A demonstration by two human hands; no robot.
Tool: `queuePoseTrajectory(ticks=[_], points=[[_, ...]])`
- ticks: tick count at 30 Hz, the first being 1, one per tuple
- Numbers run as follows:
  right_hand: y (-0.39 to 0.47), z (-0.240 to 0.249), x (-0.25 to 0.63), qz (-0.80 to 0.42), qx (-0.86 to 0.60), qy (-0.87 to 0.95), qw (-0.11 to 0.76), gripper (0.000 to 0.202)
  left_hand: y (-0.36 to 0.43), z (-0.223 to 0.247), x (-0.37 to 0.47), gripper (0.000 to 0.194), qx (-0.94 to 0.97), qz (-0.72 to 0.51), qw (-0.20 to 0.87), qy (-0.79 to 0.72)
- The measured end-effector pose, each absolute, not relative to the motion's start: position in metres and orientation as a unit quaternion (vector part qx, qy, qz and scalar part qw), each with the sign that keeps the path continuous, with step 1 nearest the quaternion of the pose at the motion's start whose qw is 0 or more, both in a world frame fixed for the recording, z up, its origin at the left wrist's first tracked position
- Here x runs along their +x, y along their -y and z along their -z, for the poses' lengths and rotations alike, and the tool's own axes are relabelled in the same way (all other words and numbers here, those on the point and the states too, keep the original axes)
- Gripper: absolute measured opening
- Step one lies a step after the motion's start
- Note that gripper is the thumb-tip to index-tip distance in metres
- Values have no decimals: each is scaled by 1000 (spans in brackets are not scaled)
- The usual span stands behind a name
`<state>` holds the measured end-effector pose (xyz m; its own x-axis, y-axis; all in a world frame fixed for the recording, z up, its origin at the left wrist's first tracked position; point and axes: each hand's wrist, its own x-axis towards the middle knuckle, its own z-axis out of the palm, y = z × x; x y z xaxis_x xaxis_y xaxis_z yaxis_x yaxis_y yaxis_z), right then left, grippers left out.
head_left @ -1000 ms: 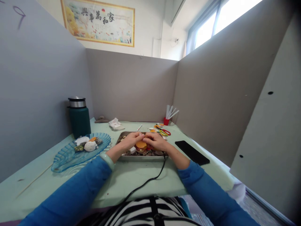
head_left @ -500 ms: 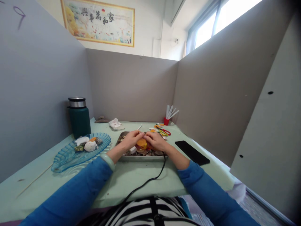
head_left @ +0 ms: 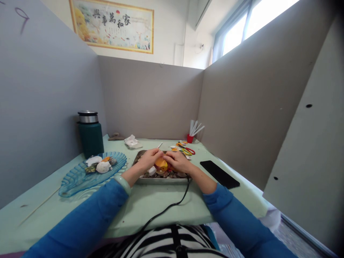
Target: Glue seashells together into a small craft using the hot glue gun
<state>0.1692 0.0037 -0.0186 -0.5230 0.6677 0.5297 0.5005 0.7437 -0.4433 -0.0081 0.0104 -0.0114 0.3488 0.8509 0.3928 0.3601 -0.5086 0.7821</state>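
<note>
Both hands are close together over a metal tray (head_left: 161,181) filled with shells. Between them is an orange shell (head_left: 161,162), with a small yellow piece (head_left: 165,167) at its lower edge. My left hand (head_left: 149,159) pinches the orange shell from the left, thumb near its top. My right hand (head_left: 177,161) closes on its right side, fingers curled and partly hidden. A black cord (head_left: 172,205) runs up to the tray's right side beneath my right hand; its end is hidden. A white shell (head_left: 152,171) lies in the tray below my left hand.
At left, a blue plate (head_left: 77,184) holds several shells, near a green bottle (head_left: 91,139) and a thin stick (head_left: 40,206). Pliers (head_left: 189,150), a red cup (head_left: 190,139) of white sticks and a black phone (head_left: 219,174) lie right. Crumpled tissue (head_left: 132,142) lies behind. Partitions enclose the table.
The orange shell has tilted slightly between my fingers, and its visible face has changed shape. Both hands have shifted a little; everything else is where it was.
</note>
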Motion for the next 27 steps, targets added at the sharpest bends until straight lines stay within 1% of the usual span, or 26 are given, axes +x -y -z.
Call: queuePoseTrajectory(ticks=[7, 11, 15, 18, 21, 27], points=[[-1, 18, 169, -190, -329, 854, 355, 37, -11, 14, -9, 34, 753, -414, 343, -381], [-4, 19, 169, -182, -346, 846, 361, 36, -6, 11, -7, 36, 741, -406, 366, -389], [-7, 20, 169, -152, -357, 832, 396, 36, 1, 8, -4, 41, 722, -384, 445, -365], [-7, 20, 168, -190, -352, 815, 420, 35, 2, 7, -6, 46, 698, -371, 520, -323], [-5, 19, 168, -222, -341, 802, 437, 34, 0, 7, -8, 50, 672, -377, 573, -279], [-5, 18, 167, -232, -336, 788, 460, 30, -1, 6, -10, 44, 644, -368, 628, -236]])
